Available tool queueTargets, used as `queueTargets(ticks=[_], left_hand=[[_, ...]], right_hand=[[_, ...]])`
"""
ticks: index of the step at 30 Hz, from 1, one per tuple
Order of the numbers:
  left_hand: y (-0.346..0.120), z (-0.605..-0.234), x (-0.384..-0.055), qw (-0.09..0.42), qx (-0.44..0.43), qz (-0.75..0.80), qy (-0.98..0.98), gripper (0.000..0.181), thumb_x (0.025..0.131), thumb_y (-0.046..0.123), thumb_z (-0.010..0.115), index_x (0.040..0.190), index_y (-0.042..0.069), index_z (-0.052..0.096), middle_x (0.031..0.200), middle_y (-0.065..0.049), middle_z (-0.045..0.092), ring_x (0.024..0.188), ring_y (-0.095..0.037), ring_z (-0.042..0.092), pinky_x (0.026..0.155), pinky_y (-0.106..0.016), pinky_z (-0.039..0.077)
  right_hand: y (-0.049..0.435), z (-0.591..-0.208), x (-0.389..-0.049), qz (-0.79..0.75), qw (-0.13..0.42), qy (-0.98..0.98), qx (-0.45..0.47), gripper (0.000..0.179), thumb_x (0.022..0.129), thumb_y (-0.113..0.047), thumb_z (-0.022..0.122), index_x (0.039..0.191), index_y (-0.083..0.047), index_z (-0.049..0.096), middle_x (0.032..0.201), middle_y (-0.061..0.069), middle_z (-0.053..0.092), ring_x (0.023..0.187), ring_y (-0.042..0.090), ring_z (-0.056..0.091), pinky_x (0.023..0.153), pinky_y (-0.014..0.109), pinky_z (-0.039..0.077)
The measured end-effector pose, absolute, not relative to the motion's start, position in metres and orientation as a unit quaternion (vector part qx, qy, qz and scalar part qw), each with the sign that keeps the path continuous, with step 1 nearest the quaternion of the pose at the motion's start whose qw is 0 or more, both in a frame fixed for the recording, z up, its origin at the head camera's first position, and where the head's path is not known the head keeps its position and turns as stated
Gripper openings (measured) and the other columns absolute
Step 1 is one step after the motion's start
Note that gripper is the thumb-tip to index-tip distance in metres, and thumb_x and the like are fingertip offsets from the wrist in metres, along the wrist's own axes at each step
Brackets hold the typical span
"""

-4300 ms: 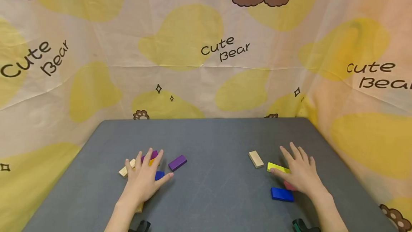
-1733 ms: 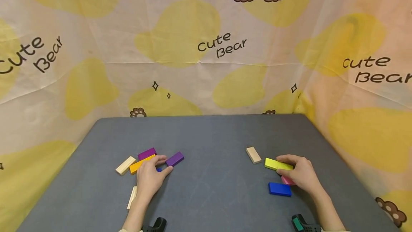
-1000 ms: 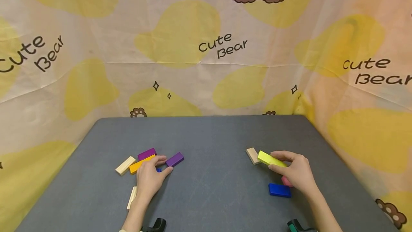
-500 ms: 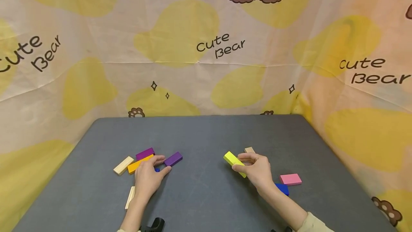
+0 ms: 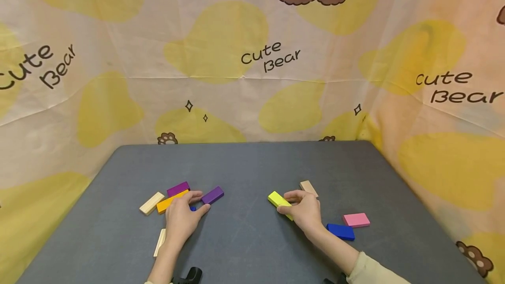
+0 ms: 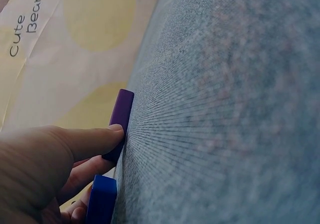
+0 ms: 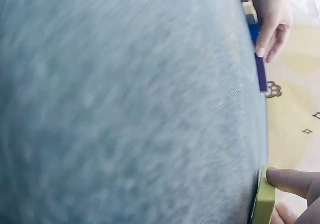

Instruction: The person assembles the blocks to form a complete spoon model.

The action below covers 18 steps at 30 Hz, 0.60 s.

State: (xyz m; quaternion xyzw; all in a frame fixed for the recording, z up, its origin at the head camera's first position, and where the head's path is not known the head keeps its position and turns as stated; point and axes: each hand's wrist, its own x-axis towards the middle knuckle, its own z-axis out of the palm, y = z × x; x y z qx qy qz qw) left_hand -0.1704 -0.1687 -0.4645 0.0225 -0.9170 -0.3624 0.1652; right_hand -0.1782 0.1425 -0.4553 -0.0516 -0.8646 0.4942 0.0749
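Observation:
My left hand (image 5: 183, 218) pinches one end of a purple wooden block (image 5: 213, 195) lying on the grey table; thumb and fingers stand on either side of it. In the left wrist view a blue block (image 6: 102, 199) sits just below the fingers, mostly hidden from the head view. The right hand (image 5: 305, 211) holds a yellow-green block (image 5: 278, 200) at its near end, between thumb and fingers, right of the table's middle. The block sits close to the table; whether it touches cannot be made out.
By the left hand lie an orange block (image 5: 169, 203), a magenta block (image 5: 178, 188) and plain wood blocks (image 5: 151, 204). Around the right arm are a plain block (image 5: 309, 188), a blue block (image 5: 341, 232) and a pink block (image 5: 356, 220). A printed cloth (image 5: 232, 56) hangs behind the table.
From spread flat, both hands have curled onto blocks. The right hand has carried the yellow-green block leftward, uncovering the pink block. The left hand has stayed at the purple block.

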Motion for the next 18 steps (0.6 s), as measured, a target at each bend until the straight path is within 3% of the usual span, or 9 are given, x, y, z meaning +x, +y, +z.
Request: queueTargets(ticks=[6, 10, 15, 18], left_hand=[[-0.169, -0.465, -0.171, 0.158, 0.026, -0.361, -0.919, 0.040, 0.079, 0.019, 0.085, 0.112, 0.003, 0.070, 0.102, -0.012, 0.073, 0.108, -0.038, 0.058, 0.094, -0.053, 0.034], [-0.169, -0.466, -0.172, 0.159, 0.024, -0.362, -0.918, 0.040, 0.079, 0.020, 0.085, 0.112, 0.003, 0.070, 0.102, -0.012, 0.073, 0.108, -0.038, 0.058, 0.093, -0.053, 0.033], [-0.170, -0.466, -0.172, 0.169, 0.021, -0.360, -0.917, 0.040, 0.078, 0.018, 0.085, 0.111, 0.002, 0.070, 0.100, -0.012, 0.073, 0.106, -0.039, 0.059, 0.092, -0.054, 0.034], [-0.170, -0.466, -0.172, 0.163, 0.024, -0.359, -0.918, 0.040, 0.078, 0.019, 0.085, 0.112, 0.002, 0.070, 0.101, -0.012, 0.073, 0.107, -0.039, 0.058, 0.093, -0.054, 0.032]], right_hand=[[0.155, -0.451, -0.188, 0.447, 0.030, -0.893, 0.042, 0.048, 0.063, -0.015, 0.094, 0.102, -0.002, 0.071, 0.091, 0.002, 0.070, 0.079, 0.018, 0.061, 0.071, 0.034, 0.051], [0.181, -0.438, -0.206, 0.427, -0.060, -0.884, 0.180, 0.060, 0.067, -0.022, 0.093, 0.119, -0.005, 0.067, 0.108, 0.002, 0.066, 0.092, 0.022, 0.058, 0.078, 0.037, 0.051], [0.208, -0.430, -0.230, 0.410, -0.183, -0.836, 0.315, 0.083, 0.070, -0.011, 0.091, 0.143, -0.012, 0.052, 0.139, 0.001, 0.052, 0.110, 0.025, 0.056, 0.088, 0.043, 0.050], [0.211, -0.431, -0.237, 0.388, -0.221, -0.827, 0.340, 0.092, 0.068, -0.007, 0.091, 0.148, -0.017, 0.046, 0.132, 0.001, 0.056, 0.104, 0.025, 0.058, 0.084, 0.040, 0.051]])
